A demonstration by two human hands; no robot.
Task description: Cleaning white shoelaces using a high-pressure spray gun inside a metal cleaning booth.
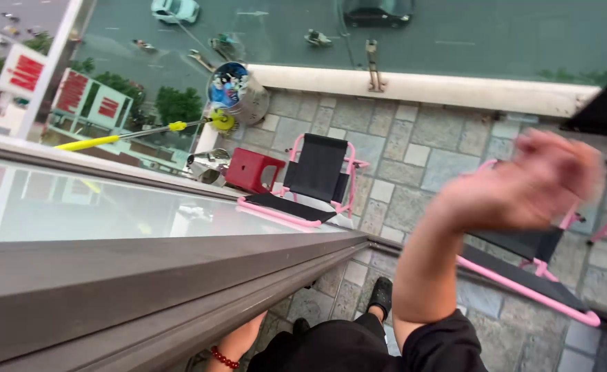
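Right hand (531, 180): blurry, looks curled, holds nothing I can see.
Right arm: bent, raised up.
Left hand: hidden below the window frame (145, 275).

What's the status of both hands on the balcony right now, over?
Right hand raised, blurred, holding nothing visible. Left hand hidden below the grey window frame. Pink folding chair nearest, untouched. Nothing seen between hand and chair.

Floor (420, 148): rough matt stone pavers. Chairs (317, 172): pink metal tube, black cloth. Stool (251, 169): red glossy plastic. Bucket (245, 93): shiny metal. Frame (145, 275): smooth matt metal; glass (76, 207) glossy.
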